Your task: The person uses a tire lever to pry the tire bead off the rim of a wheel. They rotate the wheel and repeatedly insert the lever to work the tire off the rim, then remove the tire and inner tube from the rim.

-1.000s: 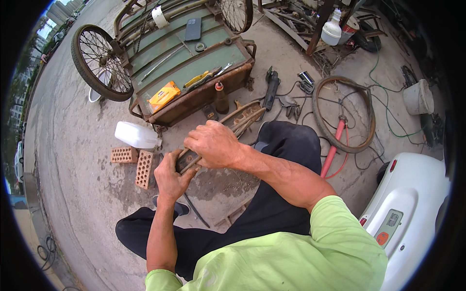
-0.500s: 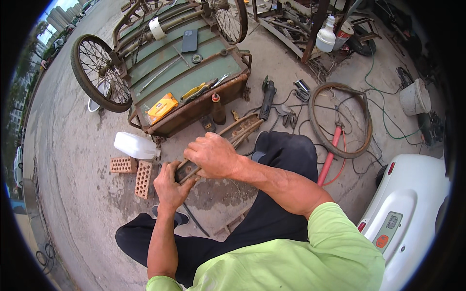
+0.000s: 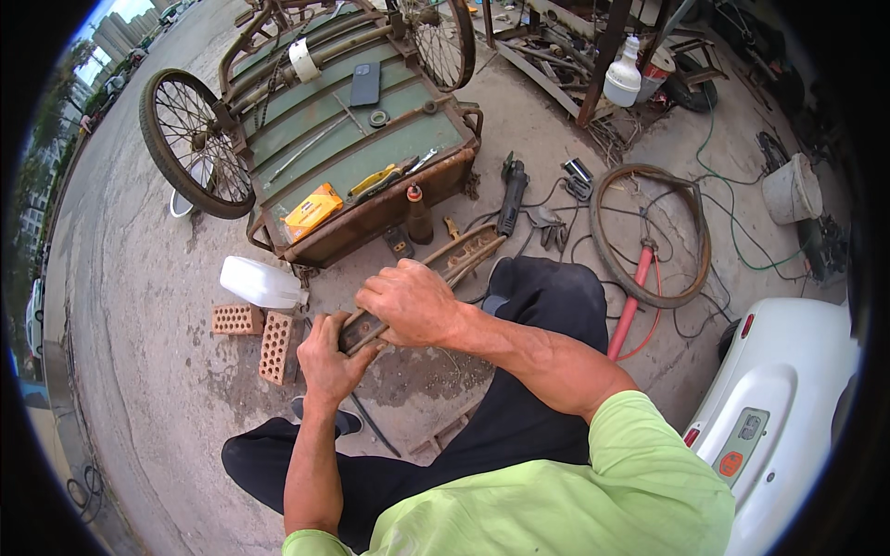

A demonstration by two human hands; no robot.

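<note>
A long, narrow, rusty metal frame (image 3: 475, 248) slants in front of me, its far end near a black angle grinder (image 3: 512, 199). Side rails and round holes or bolt heads show along it; its exact kind I cannot tell. My left hand (image 3: 332, 363) is wrapped round the near end, thumb along the edge. Just beyond it, my right hand (image 3: 408, 301) grips the same frame from above, fingers curled over and hiding its middle. Beside the frame's far half stand a dark brown bottle (image 3: 419, 218) with a red tip and a small dark socket block (image 3: 399, 243).
An upturned green cart (image 3: 343, 139) with spoked wheels carries a phone (image 3: 365, 83), an orange box (image 3: 312, 211) and yellow-handled pliers (image 3: 371, 181). Perforated bricks (image 3: 276, 347) and a white jug (image 3: 260, 282) lie left. A tyre (image 3: 598, 232), red pump (image 3: 632, 301), cables and white vehicle (image 3: 788, 398) are right.
Both hands keep their hold on the metal frame and have shifted only slightly. The whole scene sits a little lower in the picture.
</note>
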